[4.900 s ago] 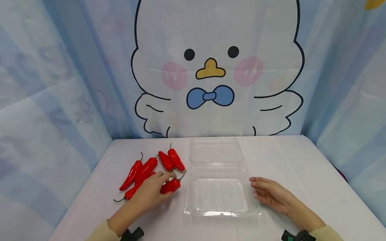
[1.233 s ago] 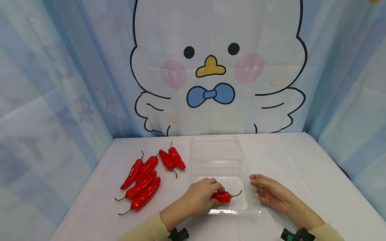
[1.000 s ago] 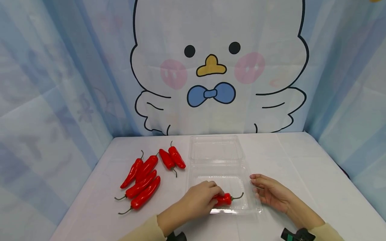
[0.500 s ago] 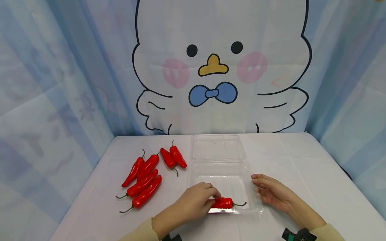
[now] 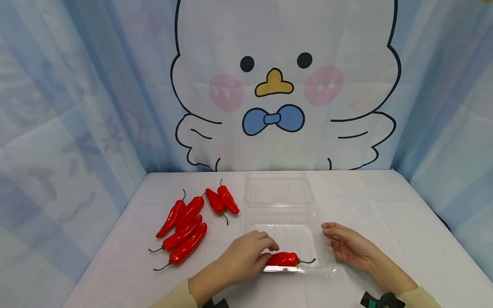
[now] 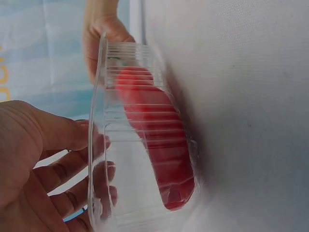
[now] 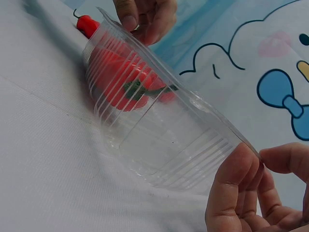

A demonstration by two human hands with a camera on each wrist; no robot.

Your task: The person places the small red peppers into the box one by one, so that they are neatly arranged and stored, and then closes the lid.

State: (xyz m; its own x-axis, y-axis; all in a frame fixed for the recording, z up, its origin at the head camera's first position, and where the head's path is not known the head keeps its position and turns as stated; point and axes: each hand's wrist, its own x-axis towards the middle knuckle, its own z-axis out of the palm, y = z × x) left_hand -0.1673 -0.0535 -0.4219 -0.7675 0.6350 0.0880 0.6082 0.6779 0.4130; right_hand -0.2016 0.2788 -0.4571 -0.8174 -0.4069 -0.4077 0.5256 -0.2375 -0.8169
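A red chili pepper (image 5: 285, 259) with a green stem lies along the near side of a clear plastic clamshell container (image 5: 298, 235). Over the container's near left edge is my left hand (image 5: 246, 252), its fingers loosely bent and parted. In the left wrist view a gap separates those fingers from the pepper (image 6: 161, 140), which shows through the ribbed wall. At the container's right side, my right hand (image 5: 348, 248) pinches the rim between thumb and fingers, seen most plainly in the right wrist view. The pepper's tip is partly hidden by my left thumb.
Several more red chili peppers (image 5: 186, 246) lie on the white tabletop (image 5: 369, 205) left of the container. The container's hinged lid (image 5: 277, 190) lies folded back at the far side. A curtain (image 5: 277, 141) with a cartoon chick hangs behind the table.
My left hand has carried a chili pepper rightward from the pile into the container, lowered it toward the near side and let go. The right hand has stayed at the rim.
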